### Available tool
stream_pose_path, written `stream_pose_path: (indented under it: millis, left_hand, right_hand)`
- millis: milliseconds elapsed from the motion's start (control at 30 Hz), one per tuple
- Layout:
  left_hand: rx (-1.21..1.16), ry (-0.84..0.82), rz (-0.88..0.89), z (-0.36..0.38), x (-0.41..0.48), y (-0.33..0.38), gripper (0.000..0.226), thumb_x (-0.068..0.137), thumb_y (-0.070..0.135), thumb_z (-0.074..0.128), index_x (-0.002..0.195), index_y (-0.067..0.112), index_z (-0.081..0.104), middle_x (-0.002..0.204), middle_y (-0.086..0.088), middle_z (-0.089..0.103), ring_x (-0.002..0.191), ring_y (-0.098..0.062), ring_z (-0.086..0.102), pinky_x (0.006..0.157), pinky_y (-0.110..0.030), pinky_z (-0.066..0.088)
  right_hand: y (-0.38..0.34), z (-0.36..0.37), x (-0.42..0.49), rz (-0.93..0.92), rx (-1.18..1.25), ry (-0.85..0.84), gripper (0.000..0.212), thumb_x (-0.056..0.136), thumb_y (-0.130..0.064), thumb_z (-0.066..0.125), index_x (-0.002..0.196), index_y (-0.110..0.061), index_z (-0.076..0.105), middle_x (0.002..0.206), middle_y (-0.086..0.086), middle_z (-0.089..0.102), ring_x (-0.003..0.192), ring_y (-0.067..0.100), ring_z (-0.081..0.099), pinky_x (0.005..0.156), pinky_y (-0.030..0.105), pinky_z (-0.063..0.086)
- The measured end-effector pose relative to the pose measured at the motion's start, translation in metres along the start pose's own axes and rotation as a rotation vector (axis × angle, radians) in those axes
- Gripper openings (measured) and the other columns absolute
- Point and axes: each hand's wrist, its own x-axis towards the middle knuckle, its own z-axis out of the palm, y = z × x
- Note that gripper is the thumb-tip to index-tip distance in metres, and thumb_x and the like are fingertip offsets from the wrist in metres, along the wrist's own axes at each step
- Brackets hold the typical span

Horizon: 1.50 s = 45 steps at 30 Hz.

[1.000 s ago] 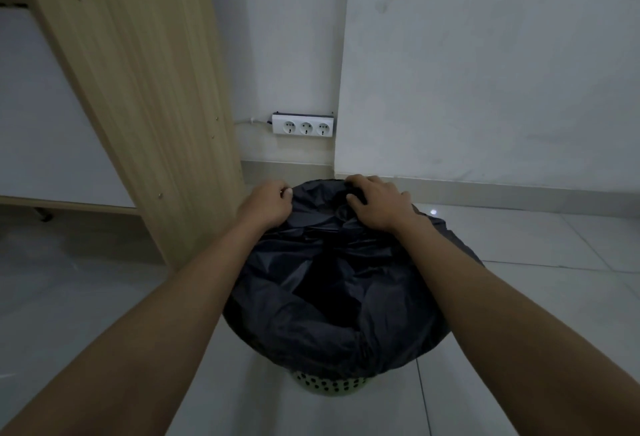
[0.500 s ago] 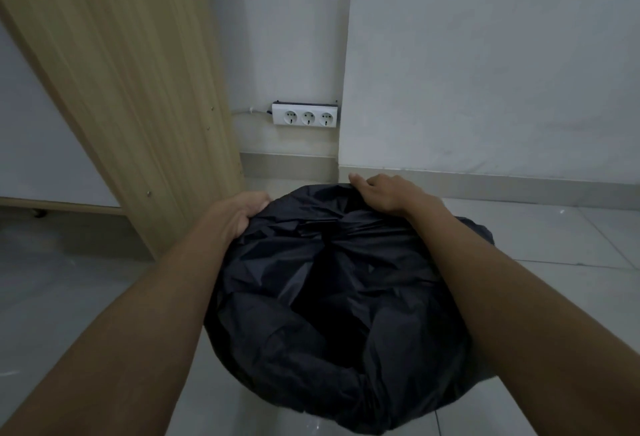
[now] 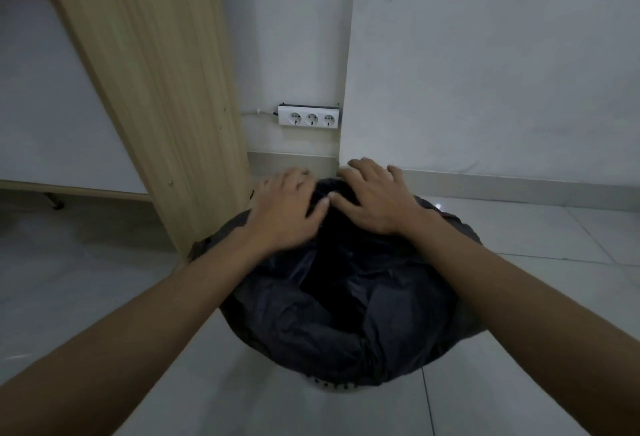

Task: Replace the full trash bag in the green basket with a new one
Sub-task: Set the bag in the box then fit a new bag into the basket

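A black trash bag (image 3: 346,324) is draped over the green basket, of which only a pale perforated strip (image 3: 334,385) shows under the bag's near edge. The bag's mouth sags dark in the middle. My left hand (image 3: 285,212) lies flat on the far left part of the bag with fingers spread. My right hand (image 3: 372,198) lies beside it on the far rim, fingers apart and reaching over the back edge. The two thumbs nearly touch. Neither hand pinches the plastic.
A tall light wooden panel (image 3: 156,89) stands close at the basket's left. A white three-socket power strip (image 3: 308,117) is fixed low on the wall behind. A wall corner (image 3: 346,54) juts out behind the basket. Pale floor tiles (image 3: 536,383) surround it.
My hands have let go of the bag's rim and come together at its far side, lying flat with fingers spread. The basket's lower edge has come back into sight.
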Motion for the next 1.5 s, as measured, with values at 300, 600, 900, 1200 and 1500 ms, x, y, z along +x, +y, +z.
stream_pose_path:
  millis: [300, 600, 900, 1200, 1500]
  left_hand:
    - [0.294, -0.548, -0.015, 0.011, -0.017, -0.034, 0.082, 0.101, 0.054, 0.028, 0.151, 0.02, -0.027, 0.154, 0.01, -0.038, 0.149, -0.035, -0.015, 0.117, -0.055, 0.022]
    - [0.666, -0.65, 0.224, 0.012, -0.027, -0.013, 0.079, 0.093, 0.073, 0.019, 0.154, 0.036, -0.015, 0.16, 0.006, -0.027, 0.147, -0.024, -0.026, 0.109, -0.072, -0.01]
    - [0.128, -0.168, -0.059, 0.014, -0.025, -0.028, 0.072, 0.099, 0.05, 0.041, 0.157, 0.027, 0.004, 0.163, -0.015, -0.014, 0.149, -0.042, 0.0, 0.116, -0.062, 0.016]
    - [-0.573, -0.099, -0.626, 0.021, -0.015, -0.04, 0.031, 0.101, 0.018, 0.046, 0.121, -0.003, 0.057, 0.119, -0.019, 0.06, 0.109, -0.036, 0.057, 0.087, -0.031, 0.042]
    - [-0.718, 0.126, -0.814, 0.026, -0.014, -0.021, 0.035, 0.103, 0.023, 0.042, 0.127, 0.0, 0.054, 0.126, -0.018, 0.058, 0.113, -0.035, 0.056, 0.101, -0.046, 0.046]
  right_hand:
    - [0.037, 0.011, -0.057, -0.091, -0.663, -0.61, 0.072, 0.099, -0.067, 0.019, 0.157, -0.036, -0.011, 0.166, 0.0, -0.016, 0.152, 0.022, -0.02, 0.114, 0.057, -0.022]
    - [0.02, 0.012, -0.072, -0.159, -0.668, -0.585, 0.07, 0.095, -0.072, 0.007, 0.157, -0.041, -0.008, 0.167, -0.002, -0.011, 0.153, 0.025, -0.014, 0.113, 0.06, -0.022]
    - [0.008, 0.0, -0.071, -0.041, -0.499, -0.622, 0.057, 0.104, -0.056, 0.012, 0.156, -0.036, 0.023, 0.168, 0.007, 0.005, 0.154, 0.027, -0.008, 0.111, 0.06, -0.026]
    - [-0.045, -0.024, -0.099, -0.051, 0.187, -0.712, 0.088, 0.083, -0.086, 0.001, 0.143, -0.043, 0.049, 0.145, -0.002, 0.055, 0.14, 0.022, 0.041, 0.119, 0.062, -0.006]
    - [-0.004, -0.037, -0.081, 0.133, -0.189, -0.881, 0.1, 0.081, -0.088, 0.0, 0.154, -0.029, 0.036, 0.161, 0.005, 0.032, 0.147, 0.028, 0.03, 0.118, 0.049, 0.024]
